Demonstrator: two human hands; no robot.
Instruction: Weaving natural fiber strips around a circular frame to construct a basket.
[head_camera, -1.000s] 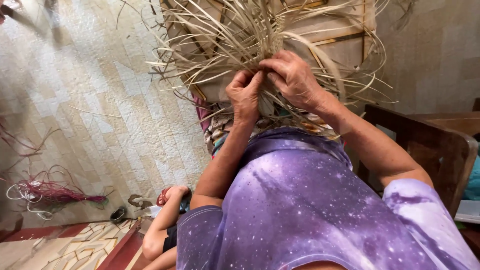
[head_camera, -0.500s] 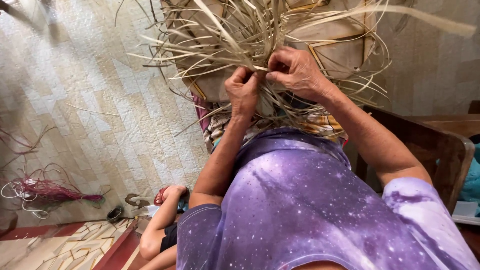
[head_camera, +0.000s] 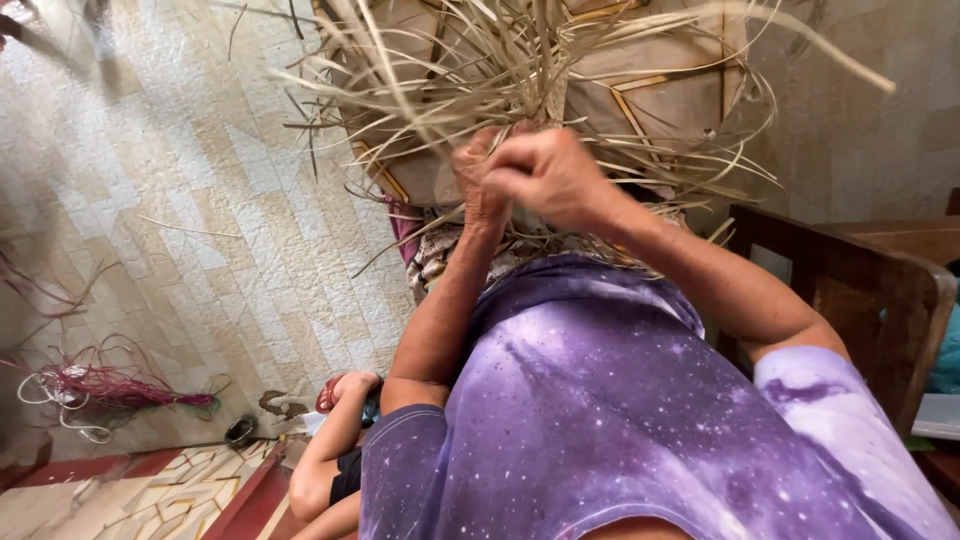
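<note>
A bundle of pale dried straw strips (head_camera: 520, 70) fans out in front of me over my lap. My left hand (head_camera: 476, 185) grips the strips low in the bundle, its fingers partly hidden behind my right hand. My right hand (head_camera: 545, 175) is closed around strips and sits just in front of the left, pulling at them. Loose strands (head_camera: 700, 150) curl out to the right and left. My purple speckled shirt (head_camera: 610, 400) fills the lower frame.
A dark wooden chair (head_camera: 880, 290) stands at the right. Another person's arm and knee (head_camera: 330, 440) lie on the floor below left. A tangle of pink and white strips (head_camera: 100, 385) lies on the tiled floor (head_camera: 200, 200) at left, with a small dark cup (head_camera: 240, 430) nearby.
My right hand has moved left and toward me, closing into a fist in front of my left hand. The straw strands have swung upward.
</note>
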